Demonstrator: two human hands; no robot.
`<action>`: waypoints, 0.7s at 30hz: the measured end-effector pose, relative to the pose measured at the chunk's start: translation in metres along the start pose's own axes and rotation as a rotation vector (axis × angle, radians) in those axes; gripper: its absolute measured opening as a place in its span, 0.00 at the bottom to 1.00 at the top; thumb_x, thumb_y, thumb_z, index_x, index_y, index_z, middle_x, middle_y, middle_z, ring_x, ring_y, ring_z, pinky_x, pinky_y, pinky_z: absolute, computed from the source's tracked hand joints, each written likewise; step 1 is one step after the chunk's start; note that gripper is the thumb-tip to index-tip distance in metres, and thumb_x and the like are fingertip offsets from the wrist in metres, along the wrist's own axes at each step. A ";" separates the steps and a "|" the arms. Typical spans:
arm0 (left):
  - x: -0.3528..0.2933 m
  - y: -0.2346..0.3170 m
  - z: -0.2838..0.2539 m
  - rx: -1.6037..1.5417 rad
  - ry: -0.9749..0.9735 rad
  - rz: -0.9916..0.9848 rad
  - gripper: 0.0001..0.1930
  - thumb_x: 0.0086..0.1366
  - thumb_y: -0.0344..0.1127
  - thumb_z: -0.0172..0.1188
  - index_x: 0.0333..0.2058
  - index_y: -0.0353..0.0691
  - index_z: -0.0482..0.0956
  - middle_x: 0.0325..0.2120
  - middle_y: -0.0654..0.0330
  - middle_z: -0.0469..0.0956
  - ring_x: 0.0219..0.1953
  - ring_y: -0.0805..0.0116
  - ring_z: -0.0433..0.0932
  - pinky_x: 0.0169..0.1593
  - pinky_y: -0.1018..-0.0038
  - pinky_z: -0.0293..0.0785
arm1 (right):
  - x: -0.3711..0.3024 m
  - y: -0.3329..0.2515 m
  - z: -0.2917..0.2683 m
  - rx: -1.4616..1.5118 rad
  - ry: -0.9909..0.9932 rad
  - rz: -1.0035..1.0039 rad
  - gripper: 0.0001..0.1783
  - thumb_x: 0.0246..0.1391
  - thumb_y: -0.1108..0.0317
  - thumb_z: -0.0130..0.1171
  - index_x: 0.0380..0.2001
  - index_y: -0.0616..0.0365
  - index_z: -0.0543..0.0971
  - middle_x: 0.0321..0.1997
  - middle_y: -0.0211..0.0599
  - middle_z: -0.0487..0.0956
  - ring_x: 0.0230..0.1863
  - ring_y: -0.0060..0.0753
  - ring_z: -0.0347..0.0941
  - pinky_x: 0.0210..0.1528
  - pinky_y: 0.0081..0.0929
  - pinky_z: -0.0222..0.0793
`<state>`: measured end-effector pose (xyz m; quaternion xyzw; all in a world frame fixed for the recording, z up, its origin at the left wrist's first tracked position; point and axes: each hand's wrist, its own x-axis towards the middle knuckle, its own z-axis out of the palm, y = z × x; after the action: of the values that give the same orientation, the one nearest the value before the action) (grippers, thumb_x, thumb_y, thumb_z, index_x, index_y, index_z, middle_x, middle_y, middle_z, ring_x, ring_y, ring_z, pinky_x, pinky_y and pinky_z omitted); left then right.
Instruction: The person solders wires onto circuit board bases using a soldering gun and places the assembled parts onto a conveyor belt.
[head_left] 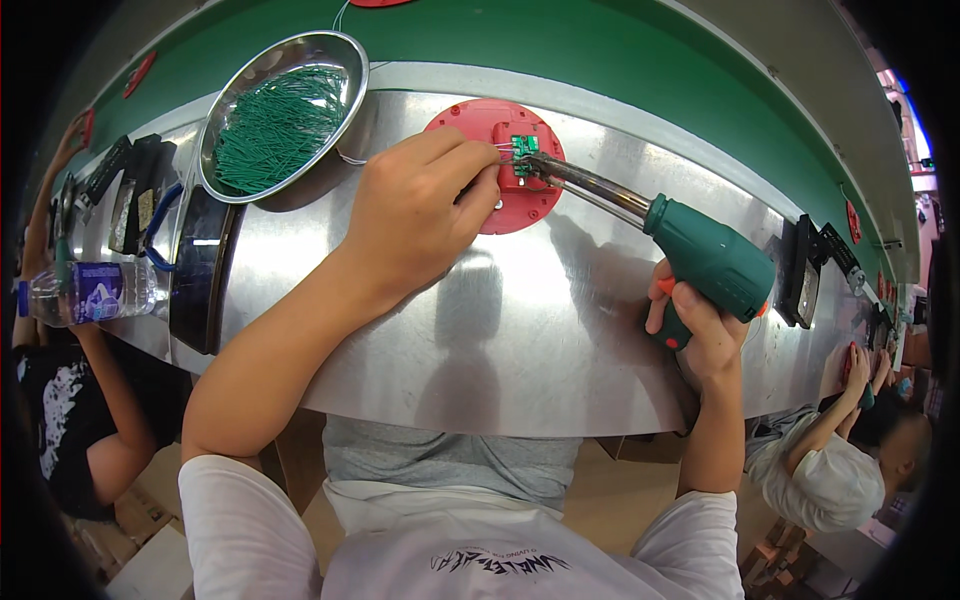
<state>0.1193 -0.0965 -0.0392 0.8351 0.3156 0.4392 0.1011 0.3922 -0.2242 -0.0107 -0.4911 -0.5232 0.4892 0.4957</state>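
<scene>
My right hand (708, 325) is wrapped round the grip of a green soldering gun (710, 255). Its long metal barrel points left, and the tip is at a small green circuit board (525, 152). That board sits in the raised middle of a round red plastic housing (515, 215) lying on the metal bench. From the left, my left hand (425, 200) reaches over the housing, thumb and forefinger pinched close to the board. A thin wire (505, 148) runs from those fingertips to the board. The exact contact at the tip is too small to make out.
A steel bowl (361, 92) of cut green wires (275, 130) tilts at the back left. Nearby are a black tray (203, 270), a plastic bottle (100, 293) and blue-handled pliers (160, 225). Black holders (800, 270) stand at right. Other people work on both sides.
</scene>
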 end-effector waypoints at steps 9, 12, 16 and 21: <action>-0.002 0.000 0.001 -0.007 -0.006 -0.050 0.03 0.55 0.25 0.63 0.30 0.36 0.81 0.25 0.55 0.78 0.27 0.55 0.79 0.31 0.64 0.76 | -0.002 0.000 -0.001 0.059 0.086 -0.038 0.14 0.56 0.75 0.57 0.46 0.67 0.77 0.34 0.44 0.79 0.22 0.31 0.75 0.26 0.27 0.72; -0.001 0.001 0.001 -0.007 -0.002 -0.048 0.03 0.55 0.26 0.63 0.29 0.36 0.81 0.25 0.55 0.79 0.26 0.55 0.79 0.31 0.64 0.76 | -0.001 0.000 -0.002 0.035 0.067 -0.056 0.14 0.56 0.75 0.56 0.46 0.67 0.77 0.34 0.45 0.80 0.22 0.31 0.75 0.26 0.27 0.72; -0.001 0.001 0.001 -0.004 -0.011 -0.048 0.03 0.55 0.26 0.63 0.29 0.35 0.81 0.25 0.54 0.79 0.27 0.54 0.79 0.32 0.64 0.76 | 0.000 0.003 -0.003 0.001 0.070 -0.066 0.15 0.58 0.70 0.56 0.46 0.68 0.76 0.35 0.48 0.79 0.21 0.33 0.74 0.24 0.27 0.71; -0.003 0.000 0.001 -0.004 -0.012 -0.048 0.02 0.56 0.26 0.62 0.29 0.35 0.80 0.25 0.53 0.79 0.27 0.53 0.79 0.33 0.63 0.76 | 0.000 0.008 -0.006 -0.087 0.037 -0.070 0.19 0.59 0.65 0.55 0.48 0.69 0.74 0.36 0.51 0.78 0.20 0.35 0.74 0.22 0.28 0.70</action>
<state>0.1191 -0.0979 -0.0417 0.8296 0.3341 0.4324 0.1153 0.3983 -0.2242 -0.0188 -0.5026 -0.5516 0.4394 0.5001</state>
